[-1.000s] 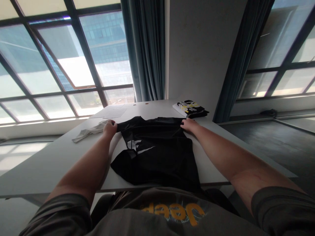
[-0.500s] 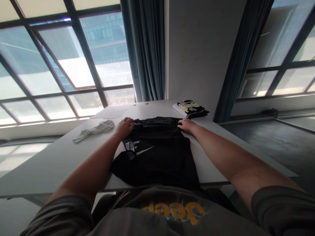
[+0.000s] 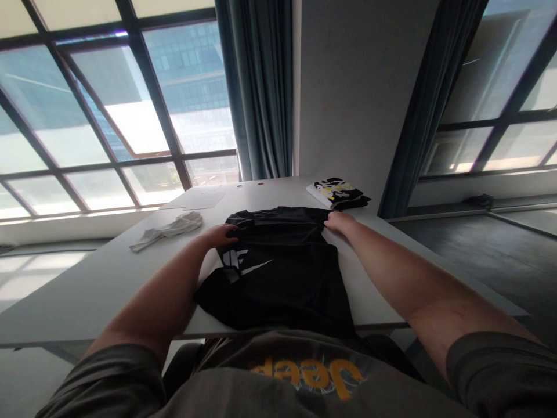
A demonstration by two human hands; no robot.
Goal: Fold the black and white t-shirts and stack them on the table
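A black T-shirt (image 3: 287, 278) lies spread on the white table, its neck end away from me and its lower end at the near edge. White and grey print shows on its left part, where the cloth is partly folded over. My left hand (image 3: 221, 234) is at the shirt's upper left edge, fingers curled on the cloth below the sleeve. At the upper right, my right hand (image 3: 340, 223) pinches the edge of the other sleeve. The fingertips of both hands are partly hidden.
Left of the shirt lies a crumpled whitish cloth (image 3: 167, 230) on the table (image 3: 108, 290). Folded garments with black, white and yellow print (image 3: 339, 193) sit at the far right. Flat white sheets (image 3: 195, 198) lie at the back left. Curtains (image 3: 261, 87) and windows stand beyond.
My left hand has slid nearer to me along the shirt's left edge. My right hand has moved slightly right, and the upper sleeves now spread wider.
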